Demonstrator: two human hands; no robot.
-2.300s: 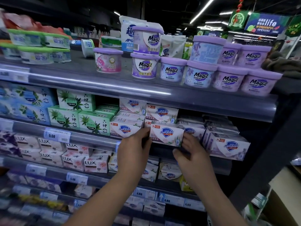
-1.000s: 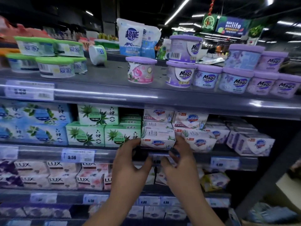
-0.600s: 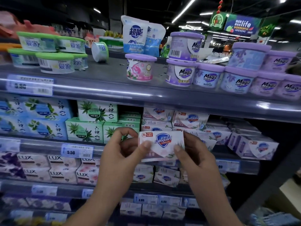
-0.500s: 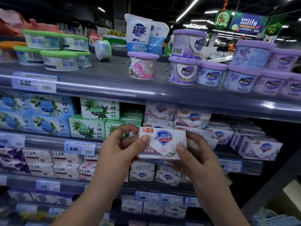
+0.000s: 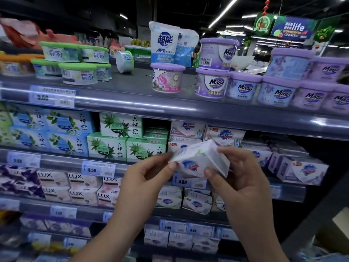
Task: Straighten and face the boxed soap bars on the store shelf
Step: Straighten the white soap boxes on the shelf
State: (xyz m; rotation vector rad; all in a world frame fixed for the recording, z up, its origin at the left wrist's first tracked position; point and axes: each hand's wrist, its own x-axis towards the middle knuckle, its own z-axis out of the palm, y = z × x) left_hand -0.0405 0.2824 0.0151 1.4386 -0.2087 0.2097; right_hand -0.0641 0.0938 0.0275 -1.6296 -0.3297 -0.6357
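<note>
A white Safeguard soap box [image 5: 198,159] is held in front of the second shelf, tilted with one corner up and blurred. My left hand [image 5: 149,176] pinches its left end; my right hand [image 5: 239,178] grips its right end and underside. Behind it, more Safeguard boxes [image 5: 222,135] are stacked on the shelf [image 5: 62,163], some skewed. Another Safeguard box [image 5: 302,171] sits angled at the right end of the row.
Green boxed soaps [image 5: 120,146] and blue boxed soaps [image 5: 49,133] fill the shelf's left part. LUX boxes [image 5: 75,188] sit one shelf lower. Purple Magic tubs [image 5: 243,87] and green-lidded tubs [image 5: 79,72] stand on the top shelf. Price tags run along the shelf edges.
The Safeguard box, lifted off the shelf and held flat with its front facing me half a second ago, is now turned and tilted between both hands, lower and to the right.
</note>
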